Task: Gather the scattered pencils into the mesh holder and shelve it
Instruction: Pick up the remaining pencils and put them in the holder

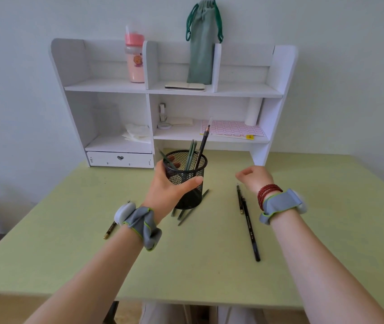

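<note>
Head view: left hand (170, 188) grips mesh holder (186, 178) (upright).

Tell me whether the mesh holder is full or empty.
Partly filled: the mesh holder holds a few pencils, with more loose pencils on the table.

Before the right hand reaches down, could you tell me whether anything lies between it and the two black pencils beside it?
Nothing visible does: the right hand hovers loosely curled just above the black pencils, which lie on bare table.
</note>
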